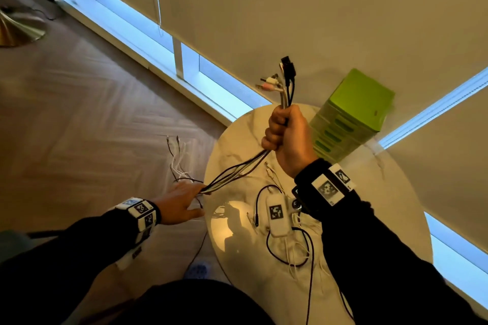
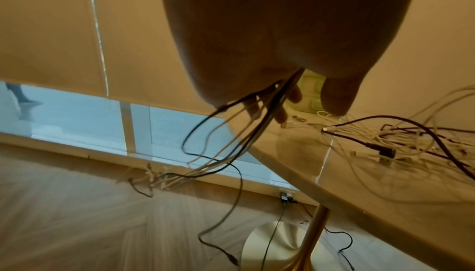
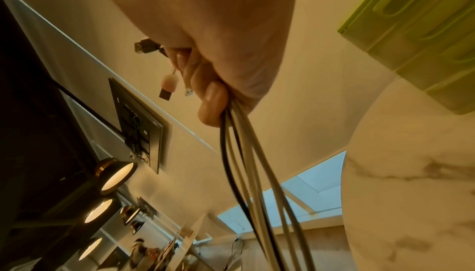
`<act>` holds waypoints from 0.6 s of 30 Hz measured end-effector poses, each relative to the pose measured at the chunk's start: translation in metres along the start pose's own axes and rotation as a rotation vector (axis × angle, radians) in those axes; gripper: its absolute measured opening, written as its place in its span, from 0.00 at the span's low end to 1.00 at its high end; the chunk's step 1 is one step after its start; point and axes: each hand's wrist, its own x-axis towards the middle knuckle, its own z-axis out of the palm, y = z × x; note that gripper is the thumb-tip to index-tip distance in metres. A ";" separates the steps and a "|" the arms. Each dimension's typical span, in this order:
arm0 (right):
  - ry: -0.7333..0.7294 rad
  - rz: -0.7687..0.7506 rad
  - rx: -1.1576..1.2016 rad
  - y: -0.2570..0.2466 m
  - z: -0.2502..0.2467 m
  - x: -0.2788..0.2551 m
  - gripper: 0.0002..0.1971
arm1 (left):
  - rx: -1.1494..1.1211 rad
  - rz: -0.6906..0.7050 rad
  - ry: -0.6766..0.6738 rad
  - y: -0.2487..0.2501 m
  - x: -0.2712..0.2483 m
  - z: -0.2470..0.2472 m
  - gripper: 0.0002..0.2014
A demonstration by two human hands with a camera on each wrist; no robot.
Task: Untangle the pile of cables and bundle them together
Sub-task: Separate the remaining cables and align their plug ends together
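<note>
A round marble surface (image 1: pixel 390 219) carries a green box (image 1: pixel 351 113) and loose cords. Above it the right hand (image 1: pixel 287 134) fists a bundle of cables (image 1: pixel 237 169), plugs up. Their tails run through the left hand (image 1: pixel 179 203), fingers (image 2: pixel 334 96) loose and nearly straight, beyond the edge.

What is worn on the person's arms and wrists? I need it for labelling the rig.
Both arms wear dark long sleeves. Each wrist carries a black band with white blocks bearing black-and-white square markers: left wrist, right wrist. The left hand and right hand are bare.
</note>
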 end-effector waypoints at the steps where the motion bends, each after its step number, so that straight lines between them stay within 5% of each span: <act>1: 0.016 -0.023 -0.001 -0.001 -0.004 0.002 0.12 | -0.055 -0.005 -0.068 0.002 0.003 -0.003 0.29; 4: 0.075 -0.050 0.003 -0.003 -0.018 0.002 0.12 | -0.197 -0.024 -0.311 0.008 0.011 -0.015 0.31; 8: 0.125 -0.027 0.003 0.005 -0.035 -0.009 0.12 | -0.234 0.028 -0.201 0.019 0.033 -0.036 0.31; 12: 0.091 0.032 0.003 0.019 -0.048 -0.024 0.12 | -0.390 0.212 -0.115 0.085 0.053 -0.065 0.33; 18: -0.086 0.241 -0.051 0.029 -0.056 -0.049 0.12 | -0.783 0.443 -0.178 0.184 0.065 -0.081 0.27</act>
